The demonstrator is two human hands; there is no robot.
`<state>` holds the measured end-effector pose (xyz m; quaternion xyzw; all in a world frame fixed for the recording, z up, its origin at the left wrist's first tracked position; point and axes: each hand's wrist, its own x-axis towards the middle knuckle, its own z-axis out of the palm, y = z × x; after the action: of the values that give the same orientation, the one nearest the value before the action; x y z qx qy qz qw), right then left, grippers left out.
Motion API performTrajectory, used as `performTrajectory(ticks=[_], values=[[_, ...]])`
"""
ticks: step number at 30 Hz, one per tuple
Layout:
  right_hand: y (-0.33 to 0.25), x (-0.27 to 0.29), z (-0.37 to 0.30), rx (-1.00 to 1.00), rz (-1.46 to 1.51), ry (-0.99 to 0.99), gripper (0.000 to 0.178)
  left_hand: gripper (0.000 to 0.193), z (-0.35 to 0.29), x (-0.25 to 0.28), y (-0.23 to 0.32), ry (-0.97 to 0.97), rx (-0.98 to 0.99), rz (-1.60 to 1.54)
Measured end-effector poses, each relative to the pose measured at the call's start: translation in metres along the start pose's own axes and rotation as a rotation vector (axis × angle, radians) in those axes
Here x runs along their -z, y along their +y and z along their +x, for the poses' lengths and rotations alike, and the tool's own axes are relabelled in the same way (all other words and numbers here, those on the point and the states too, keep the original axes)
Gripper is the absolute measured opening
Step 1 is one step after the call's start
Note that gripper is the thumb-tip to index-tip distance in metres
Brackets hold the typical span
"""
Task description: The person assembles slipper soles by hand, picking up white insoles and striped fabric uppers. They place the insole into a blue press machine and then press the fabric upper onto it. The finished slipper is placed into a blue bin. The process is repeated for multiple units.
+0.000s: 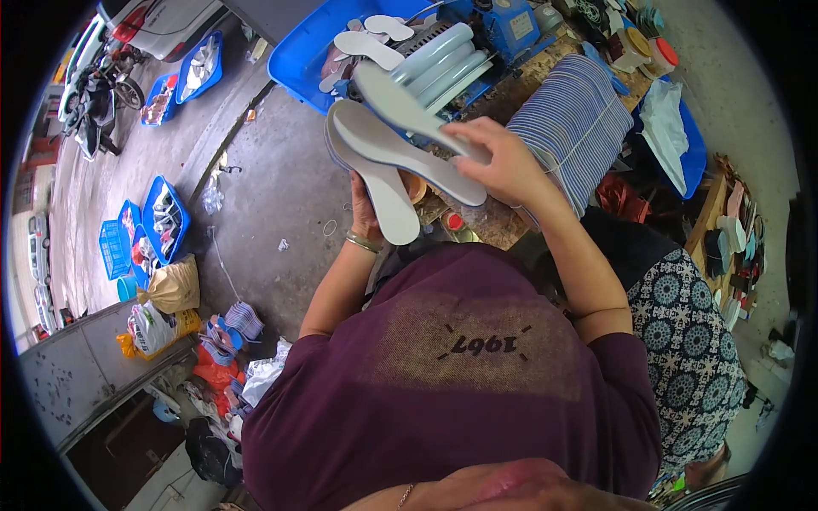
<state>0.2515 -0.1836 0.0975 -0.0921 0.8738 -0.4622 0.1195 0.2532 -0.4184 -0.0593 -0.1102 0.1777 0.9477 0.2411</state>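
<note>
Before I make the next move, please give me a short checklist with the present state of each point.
1. Right hand grips the raised insole at its narrower end: ok.
2. Left hand supports the lower insoles: ok.
3. Lower insoles lined up with each other: not ok, they fan apart.
4. Raised insole sharp enough to inspect: not ok, it is blurred.
5. Underside of the raised insole clean: cannot tell, hidden.

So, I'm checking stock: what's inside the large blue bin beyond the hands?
White insoles lie inside the large blue bin. Whatever is beneath them is covered, and the held insole in the right hand hides part of the bin.
</note>
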Motion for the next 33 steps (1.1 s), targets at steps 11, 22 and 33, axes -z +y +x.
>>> performTrajectory(ticks=[11,22,33], values=[[-0.004,-0.058,0.011,0.126,0.084,0.079,0.058,0.078,0.036,0.006,-0.007,-0.025,0.073,-0.089],[0.014,-0.015,-0.038,0.006,0.002,0.271,0.059,0.058,0.059,-0.038,-0.058,-0.137,0.25,0.056],[0.141,0.019,-0.097,-0.357,0.627,0.507,0.052,0.056,0.068,-0.082,-0.116,-0.015,0.306,0.284]])
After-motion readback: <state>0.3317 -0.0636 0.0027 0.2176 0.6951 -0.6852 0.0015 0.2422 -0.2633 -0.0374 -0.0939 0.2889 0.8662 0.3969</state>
